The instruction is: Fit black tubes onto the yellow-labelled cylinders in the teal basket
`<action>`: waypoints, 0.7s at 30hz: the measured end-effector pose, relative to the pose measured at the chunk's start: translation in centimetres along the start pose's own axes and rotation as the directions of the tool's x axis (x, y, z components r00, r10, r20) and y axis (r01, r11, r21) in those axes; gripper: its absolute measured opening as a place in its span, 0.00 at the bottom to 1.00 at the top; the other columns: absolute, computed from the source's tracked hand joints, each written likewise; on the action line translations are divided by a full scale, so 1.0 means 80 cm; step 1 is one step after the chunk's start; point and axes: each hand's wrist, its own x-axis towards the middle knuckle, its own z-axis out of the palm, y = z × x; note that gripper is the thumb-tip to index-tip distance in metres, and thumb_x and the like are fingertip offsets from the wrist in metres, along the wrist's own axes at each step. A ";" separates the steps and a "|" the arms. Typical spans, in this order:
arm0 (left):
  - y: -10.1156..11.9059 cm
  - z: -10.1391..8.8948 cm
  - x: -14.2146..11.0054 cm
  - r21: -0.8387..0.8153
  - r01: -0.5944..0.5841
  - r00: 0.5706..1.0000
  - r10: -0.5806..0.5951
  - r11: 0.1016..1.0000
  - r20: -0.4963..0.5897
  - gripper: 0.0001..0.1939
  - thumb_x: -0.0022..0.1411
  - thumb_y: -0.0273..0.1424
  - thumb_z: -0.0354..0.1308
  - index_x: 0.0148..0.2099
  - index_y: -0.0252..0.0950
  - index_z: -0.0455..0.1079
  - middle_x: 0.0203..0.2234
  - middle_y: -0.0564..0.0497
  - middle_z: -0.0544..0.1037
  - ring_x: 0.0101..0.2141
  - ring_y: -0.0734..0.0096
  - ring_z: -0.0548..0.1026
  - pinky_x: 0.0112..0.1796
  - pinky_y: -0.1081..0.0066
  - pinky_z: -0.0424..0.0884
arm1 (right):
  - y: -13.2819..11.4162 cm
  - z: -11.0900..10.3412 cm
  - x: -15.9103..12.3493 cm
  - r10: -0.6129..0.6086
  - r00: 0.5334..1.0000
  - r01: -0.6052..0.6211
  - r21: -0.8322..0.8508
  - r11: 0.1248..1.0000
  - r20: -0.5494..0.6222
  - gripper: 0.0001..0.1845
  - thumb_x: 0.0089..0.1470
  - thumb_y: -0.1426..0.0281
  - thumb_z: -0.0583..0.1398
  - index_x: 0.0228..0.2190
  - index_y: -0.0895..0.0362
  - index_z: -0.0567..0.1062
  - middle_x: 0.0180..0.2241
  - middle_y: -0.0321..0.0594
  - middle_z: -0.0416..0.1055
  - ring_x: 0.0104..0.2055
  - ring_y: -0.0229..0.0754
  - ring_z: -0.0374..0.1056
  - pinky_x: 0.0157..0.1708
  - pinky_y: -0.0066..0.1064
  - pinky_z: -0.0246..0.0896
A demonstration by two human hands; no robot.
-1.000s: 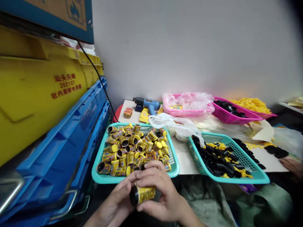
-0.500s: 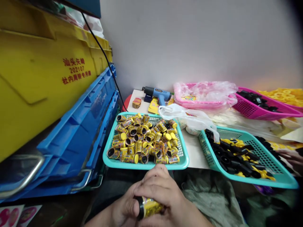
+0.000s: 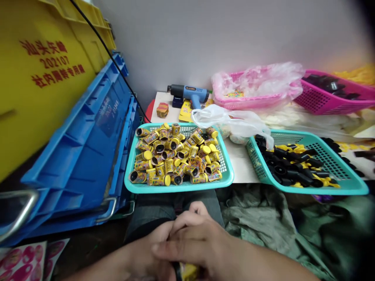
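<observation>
Low in the view, my left hand (image 3: pixel 156 251) and my right hand (image 3: pixel 202 242) are closed together around a small yellow-labelled canister (image 3: pixel 190 272). Its black end shows below my right fingers, and most of its body is hidden by my hands and the lower picture edge. The fingers of the two hands overlap, with my right hand on top. Beyond them a turquoise basket (image 3: pixel 178 190) holds many similar printed canisters (image 3: pixel 169 166), some with yellow caps and some with black ends showing.
A second turquoise basket (image 3: pixel 310 190) holds black and yellow parts. Behind lie a blue heat gun (image 3: pixel 193 93), a white plastic bag (image 3: pixel 234 117) and pink baskets (image 3: pixel 249 103). Blue crates (image 3: pixel 79 156) and a yellow crate (image 3: pixel 23 105) line the left. Pink-printed sheets (image 3: pixel 25 263) lie lower left.
The view has tilted down and shifted, so the baskets sit higher. My hands have lowered in the picture with the canister, and my right fingers now cover more of it.
</observation>
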 end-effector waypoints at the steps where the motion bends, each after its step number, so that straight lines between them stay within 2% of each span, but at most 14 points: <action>1: 0.002 -0.002 -0.002 0.011 0.025 1.000 -0.025 1.000 0.013 0.38 0.37 0.35 0.75 0.53 0.37 0.69 0.52 0.47 0.67 0.55 0.53 0.64 0.54 0.62 0.60 | 0.000 -0.007 -0.002 0.058 0.994 -0.062 0.040 0.997 0.098 0.26 0.61 0.57 0.53 0.56 0.58 0.63 0.44 0.41 0.72 0.47 0.38 0.62 0.47 0.31 0.48; 3: 0.002 -0.007 -0.008 0.054 0.068 0.998 -0.068 0.996 0.008 0.38 0.40 0.36 0.73 0.54 0.36 0.68 0.50 0.46 0.70 0.55 0.52 0.65 0.56 0.59 0.57 | 0.000 -0.019 -0.006 0.130 0.974 -0.151 0.104 0.983 0.183 0.30 0.57 0.55 0.57 0.56 0.57 0.63 0.48 0.40 0.70 0.49 0.38 0.61 0.50 0.31 0.47; 7: -0.008 -0.014 -0.020 0.104 0.175 0.983 -0.168 0.979 -0.067 0.40 0.37 0.38 0.74 0.54 0.35 0.68 0.45 0.46 0.75 0.54 0.52 0.67 0.55 0.58 0.57 | 0.001 -0.017 -0.015 0.128 0.978 -0.154 0.158 0.975 0.165 0.21 0.56 0.58 0.59 0.49 0.55 0.70 0.43 0.36 0.73 0.47 0.38 0.61 0.50 0.32 0.45; 10: -0.016 -0.015 -0.025 0.025 0.249 0.959 -0.243 0.968 -0.145 0.42 0.32 0.40 0.75 0.52 0.34 0.70 0.39 0.47 0.77 0.50 0.54 0.71 0.51 0.62 0.62 | 0.002 -0.002 -0.016 0.135 0.987 -0.149 0.199 0.969 0.085 0.18 0.54 0.58 0.61 0.43 0.56 0.72 0.38 0.36 0.73 0.42 0.36 0.63 0.47 0.30 0.47; 12: -0.018 -0.015 -0.027 -0.058 0.239 0.944 -0.246 0.969 -0.219 0.40 0.33 0.41 0.74 0.51 0.34 0.71 0.36 0.48 0.78 0.47 0.58 0.73 0.49 0.67 0.64 | 0.002 0.006 -0.016 0.170 0.985 -0.165 0.207 0.964 -0.005 0.18 0.52 0.59 0.62 0.42 0.56 0.72 0.37 0.35 0.73 0.39 0.34 0.63 0.44 0.29 0.49; 14: -0.017 -0.016 -0.029 -0.110 0.207 0.942 -0.228 0.972 -0.244 0.36 0.34 0.39 0.74 0.49 0.35 0.73 0.35 0.49 0.78 0.45 0.61 0.75 0.49 0.69 0.64 | 0.003 0.010 -0.015 0.216 0.974 -0.200 0.190 0.961 -0.069 0.22 0.50 0.59 0.64 0.44 0.56 0.72 0.37 0.36 0.73 0.39 0.35 0.64 0.43 0.29 0.49; 16: -0.017 -0.017 -0.032 -0.121 0.197 0.948 -0.221 0.973 -0.230 0.35 0.35 0.37 0.74 0.48 0.37 0.74 0.36 0.50 0.78 0.45 0.64 0.74 0.50 0.70 0.63 | 0.005 0.011 -0.016 0.231 0.971 -0.218 0.174 0.960 -0.056 0.24 0.49 0.58 0.65 0.45 0.55 0.72 0.38 0.36 0.73 0.40 0.36 0.63 0.44 0.30 0.49; 18: -0.019 -0.020 -0.036 -0.117 0.207 0.946 -0.229 0.971 -0.231 0.36 0.33 0.36 0.75 0.49 0.37 0.73 0.37 0.50 0.78 0.46 0.64 0.74 0.51 0.70 0.63 | 0.009 0.012 -0.017 0.208 0.978 -0.201 0.169 0.965 -0.023 0.20 0.48 0.59 0.66 0.42 0.54 0.73 0.38 0.34 0.73 0.40 0.36 0.63 0.44 0.31 0.47; 21: -0.029 -0.024 -0.041 -0.141 0.192 0.935 -0.225 0.971 -0.276 0.42 0.29 0.36 0.76 0.51 0.36 0.72 0.37 0.48 0.78 0.48 0.58 0.73 0.52 0.66 0.63 | 0.014 0.017 -0.017 0.164 0.986 -0.152 0.236 0.960 -0.030 0.16 0.50 0.60 0.64 0.38 0.55 0.74 0.37 0.33 0.74 0.40 0.35 0.63 0.45 0.30 0.47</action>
